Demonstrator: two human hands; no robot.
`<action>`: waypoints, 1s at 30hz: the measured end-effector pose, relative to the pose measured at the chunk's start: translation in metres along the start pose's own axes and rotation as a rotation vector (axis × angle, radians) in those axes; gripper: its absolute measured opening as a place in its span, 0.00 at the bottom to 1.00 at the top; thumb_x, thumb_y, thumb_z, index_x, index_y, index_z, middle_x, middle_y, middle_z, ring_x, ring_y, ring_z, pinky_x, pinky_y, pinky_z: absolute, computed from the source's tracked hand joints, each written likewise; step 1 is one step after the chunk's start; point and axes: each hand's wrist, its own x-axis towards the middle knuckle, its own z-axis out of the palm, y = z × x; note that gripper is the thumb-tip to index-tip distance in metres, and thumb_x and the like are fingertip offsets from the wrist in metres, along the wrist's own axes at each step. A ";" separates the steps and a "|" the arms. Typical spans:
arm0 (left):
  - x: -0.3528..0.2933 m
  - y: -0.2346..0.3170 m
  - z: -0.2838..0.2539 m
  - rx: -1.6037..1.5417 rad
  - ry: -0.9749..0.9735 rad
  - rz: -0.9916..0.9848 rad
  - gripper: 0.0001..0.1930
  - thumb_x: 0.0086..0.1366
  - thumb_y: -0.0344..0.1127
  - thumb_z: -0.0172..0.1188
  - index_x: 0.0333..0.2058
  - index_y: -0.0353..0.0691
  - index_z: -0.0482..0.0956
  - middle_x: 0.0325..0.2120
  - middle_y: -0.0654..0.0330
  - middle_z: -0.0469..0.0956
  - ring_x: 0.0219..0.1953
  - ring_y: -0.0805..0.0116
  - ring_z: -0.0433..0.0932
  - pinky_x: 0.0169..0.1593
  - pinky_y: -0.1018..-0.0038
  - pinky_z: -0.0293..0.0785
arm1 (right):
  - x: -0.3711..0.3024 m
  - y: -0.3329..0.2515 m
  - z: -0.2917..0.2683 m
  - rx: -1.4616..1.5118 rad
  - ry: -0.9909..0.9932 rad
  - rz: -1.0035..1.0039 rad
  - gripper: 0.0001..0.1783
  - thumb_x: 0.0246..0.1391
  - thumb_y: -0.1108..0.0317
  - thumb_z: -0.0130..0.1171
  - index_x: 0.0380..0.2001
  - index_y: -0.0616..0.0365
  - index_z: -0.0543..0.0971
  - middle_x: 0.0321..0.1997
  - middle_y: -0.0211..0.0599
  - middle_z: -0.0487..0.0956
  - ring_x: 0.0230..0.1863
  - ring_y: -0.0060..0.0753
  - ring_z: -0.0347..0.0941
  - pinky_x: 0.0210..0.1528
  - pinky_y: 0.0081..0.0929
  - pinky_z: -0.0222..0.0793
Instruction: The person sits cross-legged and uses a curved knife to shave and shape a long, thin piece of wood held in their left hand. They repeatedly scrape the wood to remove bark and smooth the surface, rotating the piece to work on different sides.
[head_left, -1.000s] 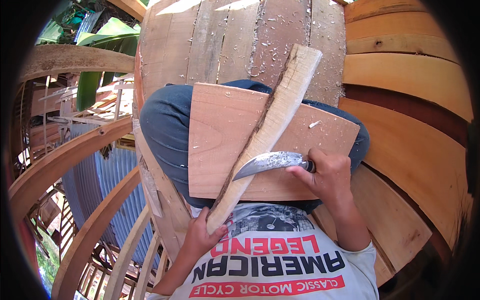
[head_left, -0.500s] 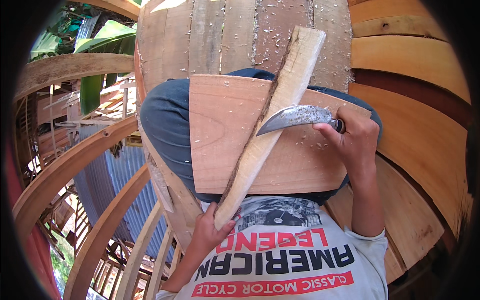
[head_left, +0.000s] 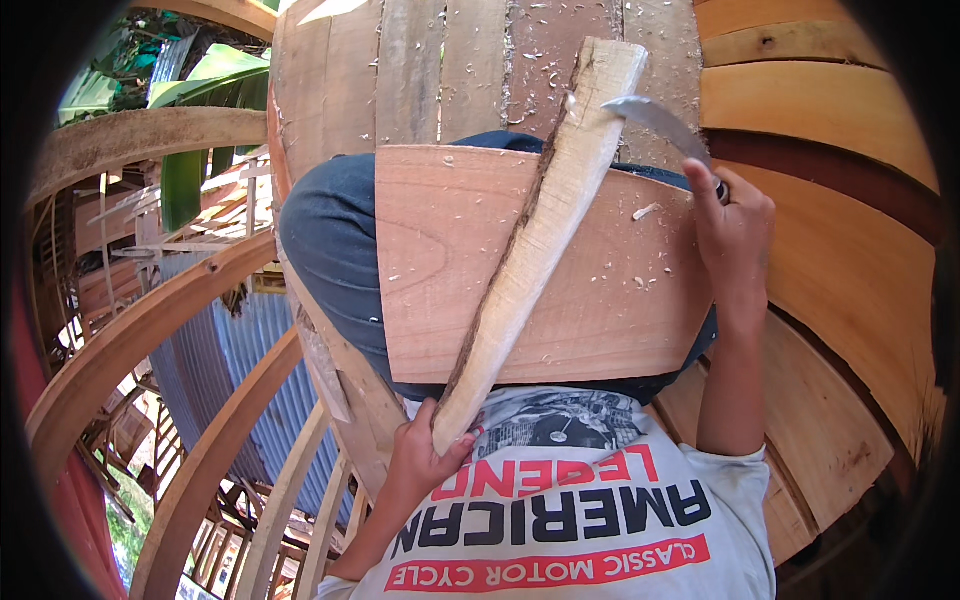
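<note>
A long pale piece of wood (head_left: pixel 535 240), with dark bark along its left edge, slants across my lap from near my waist up to the far right. My left hand (head_left: pixel 425 450) is closed round its near end. In my right hand (head_left: pixel 735 220) is the handle of a curved knife (head_left: pixel 660 125). The blade points left, its tip at the wood's right edge near the far end; I cannot tell if it touches. A small chip shows on the wood beside the tip. Under the wood a flat reddish board (head_left: pixel 440 260) rests across my thighs, scattered with shavings.
I sit on a plank floor (head_left: pixel 410 70) sprinkled with shavings. Curved wooden slats (head_left: pixel 815 120) rise on the right. A wooden railing (head_left: pixel 150 345) runs along the left, with corrugated metal sheets (head_left: pixel 270 360) and a large green leaf (head_left: pixel 215 80) beyond it.
The knife has moved from the middle of the wood up to its far end, and my right hand went up and right with it. My left hand has barely shifted.
</note>
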 end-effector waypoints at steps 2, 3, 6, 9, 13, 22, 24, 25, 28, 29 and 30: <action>-0.006 -0.004 -0.003 0.001 -0.031 -0.025 0.25 0.55 0.51 0.61 0.35 0.30 0.68 0.19 0.44 0.74 0.27 0.45 0.79 0.29 0.66 0.72 | 0.029 0.039 -0.019 -0.003 0.081 0.208 0.38 0.51 0.34 0.52 0.13 0.65 0.71 0.10 0.44 0.64 0.13 0.36 0.61 0.19 0.32 0.57; -0.004 -0.005 -0.004 0.012 -0.030 -0.013 0.26 0.55 0.51 0.61 0.35 0.30 0.68 0.19 0.45 0.74 0.27 0.45 0.79 0.29 0.66 0.72 | 0.030 0.042 -0.025 -0.002 0.081 0.179 0.37 0.51 0.35 0.53 0.14 0.64 0.71 0.09 0.43 0.64 0.12 0.36 0.60 0.18 0.32 0.56; -0.008 -0.007 -0.002 0.010 -0.038 -0.028 0.27 0.55 0.52 0.61 0.34 0.30 0.67 0.20 0.45 0.73 0.26 0.44 0.78 0.28 0.66 0.72 | 0.002 0.033 -0.036 -0.009 -0.027 0.048 0.35 0.49 0.37 0.56 0.14 0.63 0.72 0.09 0.41 0.64 0.12 0.35 0.60 0.17 0.31 0.56; 0.003 -0.004 0.001 -0.015 -0.075 -0.047 0.28 0.55 0.54 0.61 0.34 0.30 0.67 0.20 0.45 0.73 0.26 0.44 0.78 0.28 0.66 0.71 | -0.047 -0.008 -0.022 -0.039 -0.190 -0.288 0.32 0.43 0.38 0.63 0.13 0.59 0.71 0.09 0.37 0.67 0.11 0.35 0.66 0.16 0.29 0.60; 0.004 0.000 -0.004 0.014 -0.071 -0.037 0.28 0.55 0.56 0.61 0.33 0.31 0.67 0.20 0.46 0.74 0.26 0.47 0.79 0.28 0.67 0.72 | -0.077 -0.032 -0.002 0.079 -0.295 -0.423 0.32 0.37 0.35 0.63 0.11 0.54 0.70 0.09 0.34 0.68 0.12 0.34 0.70 0.13 0.29 0.61; 0.013 0.014 0.001 -0.044 -0.042 0.002 0.26 0.56 0.53 0.60 0.35 0.30 0.68 0.21 0.47 0.76 0.27 0.50 0.80 0.29 0.68 0.73 | -0.058 -0.027 -0.008 -0.071 -0.228 -0.481 0.33 0.34 0.36 0.65 0.13 0.56 0.68 0.11 0.36 0.65 0.13 0.35 0.66 0.16 0.29 0.59; 0.010 0.014 0.000 -0.036 -0.044 -0.009 0.26 0.56 0.52 0.60 0.35 0.30 0.68 0.21 0.47 0.76 0.27 0.50 0.80 0.29 0.68 0.73 | -0.040 -0.013 -0.008 -0.098 -0.130 -0.446 0.33 0.35 0.35 0.64 0.13 0.57 0.68 0.11 0.37 0.64 0.13 0.36 0.63 0.16 0.29 0.57; 0.007 0.011 0.000 -0.017 -0.044 -0.018 0.26 0.56 0.52 0.60 0.35 0.30 0.68 0.20 0.47 0.76 0.26 0.50 0.80 0.29 0.68 0.73 | -0.026 0.000 -0.009 -0.117 -0.057 -0.399 0.34 0.35 0.35 0.64 0.14 0.58 0.68 0.11 0.38 0.63 0.13 0.36 0.62 0.16 0.29 0.57; 0.007 0.006 0.001 -0.016 -0.039 -0.035 0.31 0.56 0.59 0.56 0.37 0.30 0.70 0.19 0.54 0.74 0.24 0.62 0.77 0.27 0.72 0.70 | -0.029 0.001 -0.013 -0.112 -0.065 -0.376 0.34 0.37 0.35 0.63 0.15 0.59 0.67 0.12 0.37 0.62 0.14 0.36 0.59 0.17 0.29 0.56; 0.007 0.005 0.003 -0.035 -0.035 -0.041 0.34 0.56 0.63 0.54 0.38 0.30 0.71 0.19 0.57 0.73 0.22 0.68 0.76 0.26 0.75 0.69 | -0.031 0.001 -0.015 -0.112 -0.066 -0.360 0.34 0.37 0.36 0.63 0.15 0.59 0.67 0.12 0.37 0.62 0.14 0.36 0.59 0.17 0.29 0.57; 0.008 0.005 0.003 -0.026 -0.036 -0.023 0.31 0.56 0.59 0.57 0.37 0.30 0.70 0.19 0.54 0.74 0.23 0.62 0.77 0.27 0.73 0.70 | -0.029 0.001 -0.012 -0.102 -0.033 -0.379 0.34 0.37 0.35 0.64 0.13 0.58 0.68 0.11 0.36 0.63 0.13 0.36 0.60 0.16 0.28 0.57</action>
